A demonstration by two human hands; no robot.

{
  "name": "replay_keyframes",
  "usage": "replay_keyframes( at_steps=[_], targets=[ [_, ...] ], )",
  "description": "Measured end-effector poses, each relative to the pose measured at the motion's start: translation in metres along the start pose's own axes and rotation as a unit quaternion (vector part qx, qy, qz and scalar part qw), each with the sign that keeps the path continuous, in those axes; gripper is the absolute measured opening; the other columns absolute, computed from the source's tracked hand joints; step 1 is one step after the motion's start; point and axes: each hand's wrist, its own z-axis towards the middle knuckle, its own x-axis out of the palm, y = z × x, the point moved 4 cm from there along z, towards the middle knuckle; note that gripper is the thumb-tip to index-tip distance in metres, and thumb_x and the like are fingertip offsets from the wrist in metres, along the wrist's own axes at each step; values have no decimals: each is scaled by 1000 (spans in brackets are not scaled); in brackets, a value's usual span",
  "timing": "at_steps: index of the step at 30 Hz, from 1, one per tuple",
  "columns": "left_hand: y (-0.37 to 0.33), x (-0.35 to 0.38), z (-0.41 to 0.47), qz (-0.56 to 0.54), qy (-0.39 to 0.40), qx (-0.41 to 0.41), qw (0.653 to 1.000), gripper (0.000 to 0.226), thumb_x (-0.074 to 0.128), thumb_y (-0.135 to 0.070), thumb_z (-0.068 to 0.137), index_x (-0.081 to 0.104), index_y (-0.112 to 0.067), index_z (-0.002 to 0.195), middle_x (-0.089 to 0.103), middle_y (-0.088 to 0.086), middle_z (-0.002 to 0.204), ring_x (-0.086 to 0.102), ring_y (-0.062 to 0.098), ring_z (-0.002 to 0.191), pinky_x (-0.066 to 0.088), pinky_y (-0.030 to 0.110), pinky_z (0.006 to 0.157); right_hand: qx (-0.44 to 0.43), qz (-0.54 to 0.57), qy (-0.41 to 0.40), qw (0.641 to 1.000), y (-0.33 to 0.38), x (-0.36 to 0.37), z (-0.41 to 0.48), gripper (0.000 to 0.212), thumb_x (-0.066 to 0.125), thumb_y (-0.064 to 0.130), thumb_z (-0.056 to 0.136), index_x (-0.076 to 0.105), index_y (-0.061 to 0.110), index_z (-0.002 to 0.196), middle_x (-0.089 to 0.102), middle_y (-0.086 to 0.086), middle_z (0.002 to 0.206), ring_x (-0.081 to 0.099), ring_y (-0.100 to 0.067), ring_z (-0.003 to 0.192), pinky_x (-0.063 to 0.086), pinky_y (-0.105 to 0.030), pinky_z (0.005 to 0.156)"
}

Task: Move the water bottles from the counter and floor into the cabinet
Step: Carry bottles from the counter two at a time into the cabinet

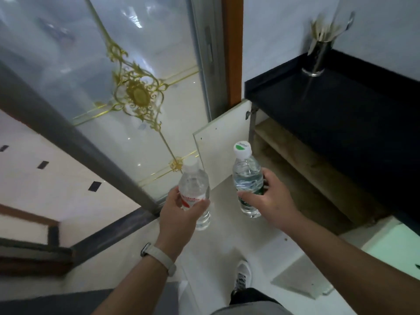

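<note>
My left hand (179, 209) grips a clear water bottle with a red label (195, 187) around its middle, held upright above the floor. My right hand (268, 198) grips a second clear bottle with a green label and a white cap (246, 176), also upright. Both bottles hang in front of the open cabinet (295, 160) under the black counter (341, 105). The cabinet's white door (222, 142) is swung open just behind the bottles. A bare wooden shelf shows inside; the cabinet's lower part is dim.
A metal utensil holder (318, 55) stands on the counter at the back. A frosted glass sliding door with gold ornament (136, 94) fills the left. Another open cabinet door (302, 278) juts out at the lower right. My shoe (242, 276) stands on the pale floor.
</note>
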Motion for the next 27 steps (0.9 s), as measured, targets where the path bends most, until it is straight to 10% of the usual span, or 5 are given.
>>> replay_keyframes(
  at_steps=[15,27],
  targets=[
    [-70,131,137,88,113,47,989,41,89,-23,74,66,-30,107,76,-7,95,72,9,85,57,32,79,121,33,-145,981,-40,-88,69,42,84,27,73,53,46,94,64,22,86,58,19,75,41,-3,51],
    [-72,199,260,133,240,55,960,48,86,-31,77,60,-27,118,70,-5,106,68,18,97,57,43,91,220,4,-302,927,-69,-100,128,57,84,41,66,57,32,116,67,14,100,65,-2,89,55,-29,80]
  ],
)
